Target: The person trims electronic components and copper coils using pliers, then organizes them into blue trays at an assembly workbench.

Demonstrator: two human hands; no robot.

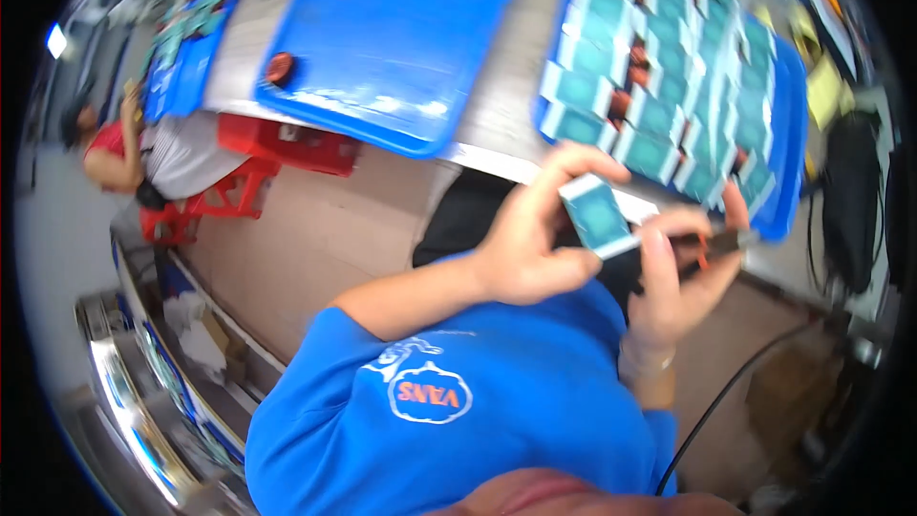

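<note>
In front of my chest, my left hand [535, 244] pinches a small flat block [597, 215] with a teal face and white ends between thumb and fingers. My right hand [678, 277] is just to its right, its fingertips close to the block's lower right corner. Gripped in that hand is a small tool [731, 240] with orange on its handle and a greyish metal end; it looks like cutters or pliers, though fingers and blur hide most of it. Beyond my hands, rows of similar teal-and-white blocks [659, 119] fill a blue tray [789, 158], with reddish-brown coils showing between some.
A second blue tray [382, 48] lies farther left on the table, with one reddish-brown coil [280, 68] at its corner. Red stools [291, 145] stand below the table. Another person [119, 158] sits at the far left. A black cable [731, 387] hangs at my right.
</note>
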